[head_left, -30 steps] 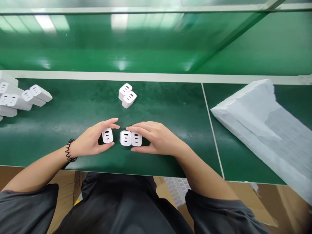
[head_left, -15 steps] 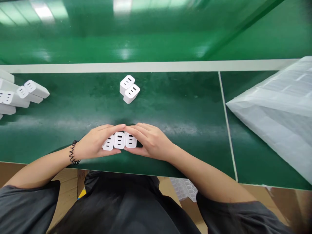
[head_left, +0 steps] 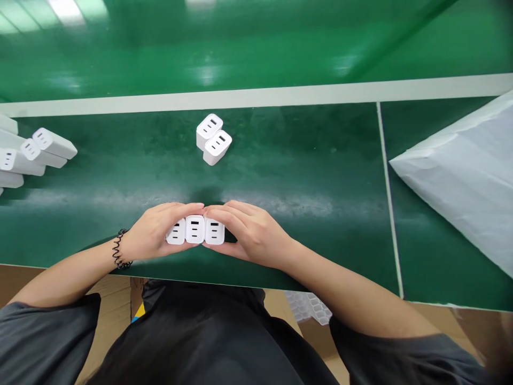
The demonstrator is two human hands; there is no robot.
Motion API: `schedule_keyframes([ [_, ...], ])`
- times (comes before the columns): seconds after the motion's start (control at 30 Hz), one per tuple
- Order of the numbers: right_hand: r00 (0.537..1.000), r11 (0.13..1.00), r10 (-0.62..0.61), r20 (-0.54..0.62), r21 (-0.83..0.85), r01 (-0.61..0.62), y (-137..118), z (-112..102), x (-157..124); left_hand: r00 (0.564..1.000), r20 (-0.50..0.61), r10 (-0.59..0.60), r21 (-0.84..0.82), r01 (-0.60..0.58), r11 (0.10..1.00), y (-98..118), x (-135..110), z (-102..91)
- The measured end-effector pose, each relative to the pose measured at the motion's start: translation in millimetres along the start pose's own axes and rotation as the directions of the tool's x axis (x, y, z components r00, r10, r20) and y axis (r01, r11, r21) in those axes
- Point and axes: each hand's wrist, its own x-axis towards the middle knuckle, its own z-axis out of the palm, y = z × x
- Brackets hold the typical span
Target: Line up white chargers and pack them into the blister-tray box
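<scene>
Three white USB chargers stand side by side in a row between my hands, their port faces turned up toward me. My left hand is closed around the left end of the row, thumb along the near side and fingers along the far side. From the other end my right hand grips the row the same way. The fingertips of both hands meet at the far side. Beyond them, two more white chargers stand upright on the green table, touching each other.
Several white chargers lie piled at the left edge of the green table. A translucent white plastic bag rests at the right. A pale strip runs behind. Below the table edge are cardboard and a clear plastic tray.
The three chargers now sit in a straighter, tighter row between my hands. The view has shifted and turned slightly; the bag appears farther right.
</scene>
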Motion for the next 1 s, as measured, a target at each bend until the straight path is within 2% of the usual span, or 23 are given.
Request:
schedule_keyframes([
  [0.1, 0.999, 0.999, 0.03, 0.029, 0.016, -0.031, 0.8, 2.3, -0.8, 0.998, 0.016, -0.055, -0.043, 0.056, 0.998, -0.4, -1.5, 0.0],
  [0.23, 0.996, 0.996, 0.064, 0.053, 0.061, -0.068, 0.5, 3.4, -2.1, 1.0, -0.008, -0.03, -0.091, 0.029, 0.995, 0.0, -2.4, -1.0],
  [0.37, 0.988, 0.961, 0.114, 0.103, 0.241, -0.136, -2.0, 2.1, -2.1, 0.998, -0.053, 0.017, -0.018, -0.018, 1.0, 1.7, -1.5, -3.1],
  [0.47, 0.984, 0.91, 0.106, 0.14, 0.385, -0.153, -2.6, 1.8, -1.8, 0.993, -0.085, 0.085, 0.066, -0.079, 0.995, 1.8, -0.4, -5.8],
  [0.57, 0.985, 0.885, 0.096, 0.144, 0.441, -0.151, -1.8, 2.3, -1.1, 0.99, -0.082, 0.112, 0.109, -0.103, 0.989, 0.5, -0.2, -8.5],
  [0.7, 0.987, 0.908, 0.078, 0.141, 0.398, -0.129, -2.0, 3.0, 0.3, 0.991, -0.08, 0.105, 0.126, -0.094, 0.988, -1.0, -0.8, -9.1],
  [0.87, 0.998, 0.983, 0.036, 0.041, 0.179, -0.043, -4.0, 1.0, 1.5, 0.988, -0.084, 0.129, 0.079, -0.123, 0.989, -1.8, -0.9, -7.2],
  [1.0, 0.999, 0.991, 0.051, 0.017, 0.126, -0.052, -3.4, -0.3, 2.5, 0.994, -0.073, 0.081, 0.074, -0.076, 0.994, -1.3, -1.0, -8.2],
])
